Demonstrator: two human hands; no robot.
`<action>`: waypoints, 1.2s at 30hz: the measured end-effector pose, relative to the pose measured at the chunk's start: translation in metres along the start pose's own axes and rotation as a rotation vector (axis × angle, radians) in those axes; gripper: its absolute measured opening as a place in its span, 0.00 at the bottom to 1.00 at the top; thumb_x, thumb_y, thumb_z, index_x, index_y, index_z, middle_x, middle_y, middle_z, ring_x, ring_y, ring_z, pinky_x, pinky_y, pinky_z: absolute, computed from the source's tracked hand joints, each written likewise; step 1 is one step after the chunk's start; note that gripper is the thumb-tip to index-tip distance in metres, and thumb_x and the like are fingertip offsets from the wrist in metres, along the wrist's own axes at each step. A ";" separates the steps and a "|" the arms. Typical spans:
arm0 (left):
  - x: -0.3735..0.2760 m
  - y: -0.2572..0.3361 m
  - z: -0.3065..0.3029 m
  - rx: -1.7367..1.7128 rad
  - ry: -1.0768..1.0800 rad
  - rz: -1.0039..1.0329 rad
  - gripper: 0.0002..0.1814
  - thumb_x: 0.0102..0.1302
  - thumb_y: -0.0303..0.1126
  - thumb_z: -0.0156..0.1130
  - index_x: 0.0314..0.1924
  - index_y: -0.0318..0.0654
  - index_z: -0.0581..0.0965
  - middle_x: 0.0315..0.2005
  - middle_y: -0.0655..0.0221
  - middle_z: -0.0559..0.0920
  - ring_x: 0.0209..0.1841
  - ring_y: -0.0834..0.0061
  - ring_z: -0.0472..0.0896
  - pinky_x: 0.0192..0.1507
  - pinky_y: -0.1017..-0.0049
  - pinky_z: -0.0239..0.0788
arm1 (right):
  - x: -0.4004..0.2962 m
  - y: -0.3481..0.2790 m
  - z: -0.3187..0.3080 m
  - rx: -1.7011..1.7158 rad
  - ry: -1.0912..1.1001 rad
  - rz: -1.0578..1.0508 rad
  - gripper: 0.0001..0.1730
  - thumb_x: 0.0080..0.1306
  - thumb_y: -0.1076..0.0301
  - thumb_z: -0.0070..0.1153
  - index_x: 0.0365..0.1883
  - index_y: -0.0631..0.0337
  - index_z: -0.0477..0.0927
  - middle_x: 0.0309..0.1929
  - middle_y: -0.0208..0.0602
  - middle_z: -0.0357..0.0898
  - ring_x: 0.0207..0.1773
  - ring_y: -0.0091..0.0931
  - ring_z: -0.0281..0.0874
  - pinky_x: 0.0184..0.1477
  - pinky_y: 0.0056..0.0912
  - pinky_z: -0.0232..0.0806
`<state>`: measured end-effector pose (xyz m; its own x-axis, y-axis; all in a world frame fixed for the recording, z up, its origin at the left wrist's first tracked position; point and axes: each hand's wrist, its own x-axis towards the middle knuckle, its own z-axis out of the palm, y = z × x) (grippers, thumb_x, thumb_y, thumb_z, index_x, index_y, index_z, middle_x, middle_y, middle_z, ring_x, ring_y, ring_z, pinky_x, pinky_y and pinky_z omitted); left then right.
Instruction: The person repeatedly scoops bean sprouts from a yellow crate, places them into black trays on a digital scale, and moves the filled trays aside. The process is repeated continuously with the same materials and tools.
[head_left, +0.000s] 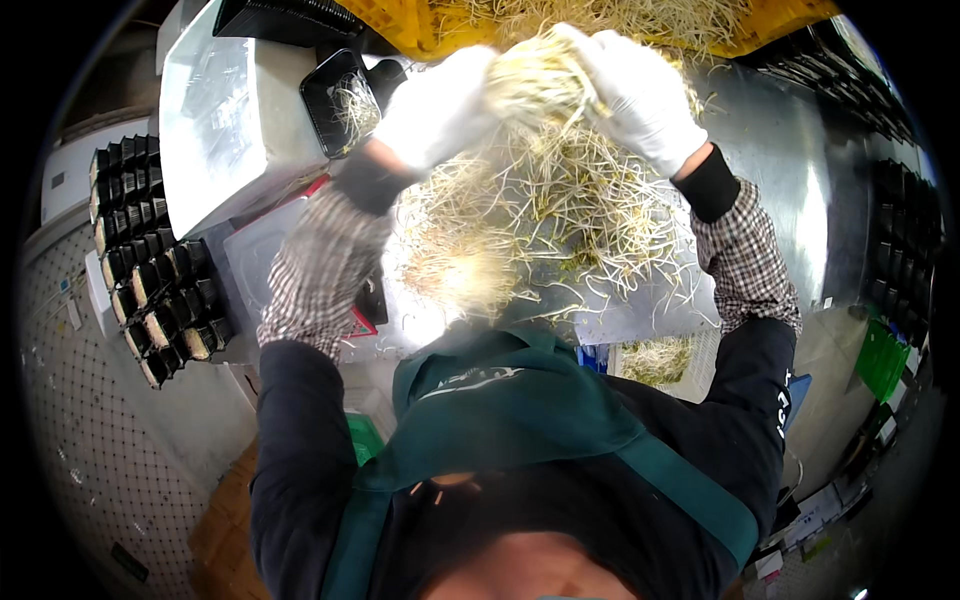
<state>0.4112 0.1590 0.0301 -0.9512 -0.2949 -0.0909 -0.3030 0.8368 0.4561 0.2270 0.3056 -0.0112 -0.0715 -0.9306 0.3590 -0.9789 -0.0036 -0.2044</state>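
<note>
Both of my hands wear white gloves near the top of the view, with a blurred clump of bean sprouts (536, 81) between them. My left hand (442, 105) is at the clump's left side, overexposed, its fingers hard to make out. On the right, my right hand (637, 94) has its fingers closed on the clump's edge. Below the hands, loose sprouts (600, 195) lie spread over the metal table (772, 187). A black plastic tray (319, 112) with some sprouts in it is left of my left hand.
A yellow crate (397, 26) of sprouts stands at the far edge. A translucent white container (206, 127) is at left, beside stacked filled black trays (150, 292). More black trays (900, 247) are stacked at right. A white basket (703, 364) holding sprouts sits below the near edge.
</note>
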 end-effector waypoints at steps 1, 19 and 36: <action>-0.018 -0.003 -0.011 -0.035 -0.093 -0.050 0.22 0.61 0.33 0.62 0.53 0.33 0.70 0.42 0.51 0.79 0.46 0.58 0.81 0.51 0.66 0.72 | -0.002 -0.017 -0.007 0.047 -0.085 0.015 0.45 0.54 0.66 0.67 0.70 0.51 0.60 0.37 0.36 0.73 0.38 0.33 0.75 0.41 0.34 0.72; -0.069 -0.011 0.151 0.297 -0.253 -0.046 0.74 0.30 0.56 0.81 0.73 0.37 0.48 0.71 0.52 0.56 0.73 0.53 0.52 0.72 0.54 0.44 | -0.128 -0.069 0.081 0.010 -0.475 0.242 0.71 0.31 0.52 0.80 0.72 0.62 0.51 0.73 0.52 0.50 0.76 0.43 0.47 0.73 0.49 0.46; -0.090 -0.049 0.225 0.313 -0.074 -0.007 0.55 0.53 0.40 0.69 0.74 0.39 0.46 0.73 0.54 0.49 0.75 0.53 0.47 0.72 0.50 0.40 | -0.137 -0.052 0.095 -0.132 -0.273 0.171 0.06 0.58 0.68 0.52 0.28 0.52 0.82 0.26 0.43 0.81 0.29 0.38 0.79 0.32 0.38 0.70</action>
<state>0.4989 0.2483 -0.1837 -0.9472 -0.2764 -0.1627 -0.3020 0.9394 0.1621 0.3062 0.3986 -0.1365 -0.2005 -0.9772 0.0692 -0.9747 0.1919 -0.1147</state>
